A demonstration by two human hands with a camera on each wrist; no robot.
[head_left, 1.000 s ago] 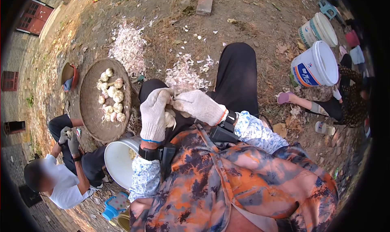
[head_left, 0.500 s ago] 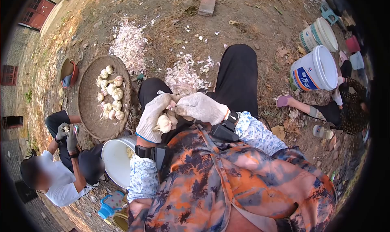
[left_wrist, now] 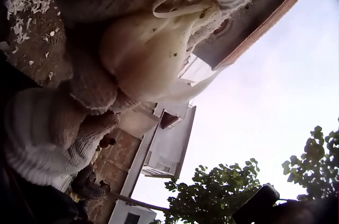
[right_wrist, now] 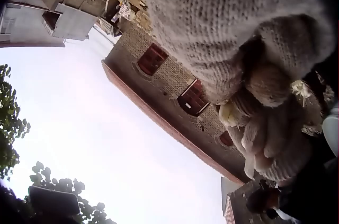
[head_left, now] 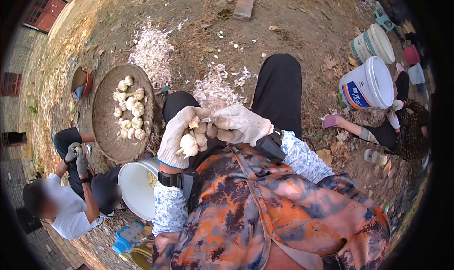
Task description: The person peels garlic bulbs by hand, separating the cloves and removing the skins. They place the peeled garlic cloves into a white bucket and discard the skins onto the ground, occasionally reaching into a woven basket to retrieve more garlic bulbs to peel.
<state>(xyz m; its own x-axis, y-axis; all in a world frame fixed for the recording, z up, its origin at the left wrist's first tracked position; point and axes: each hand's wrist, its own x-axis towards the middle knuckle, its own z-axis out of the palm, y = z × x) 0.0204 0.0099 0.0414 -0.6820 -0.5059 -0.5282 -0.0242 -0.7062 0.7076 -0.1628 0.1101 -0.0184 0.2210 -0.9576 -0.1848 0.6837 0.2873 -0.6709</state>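
a brick (head_left: pixel 243 8) lies far ahead of me; a labelled bucket (head_left: pixel 366 84) and, farther off, a blue stool (head_left: pixel 384 20) are to my right, a blue jug (head_left: pixel 127 237) near left.

A whole garlic bulb (head_left: pixel 190 146), creamy white, smooth-skinned and dotted with a few dark specks, lies tilted in the left hand (head_left: pixel 176 140), its dry stem end pointing left and near. Just beyond it, a smaller pinkish garlic piece (head_left: pixel 194 122) sits against the same glove's fingers.

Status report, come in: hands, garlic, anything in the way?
Left hand gripping garlic bulb. Right hand close by, fingers curled, grip unclear. Bucket beside left sleeve, not blocking.
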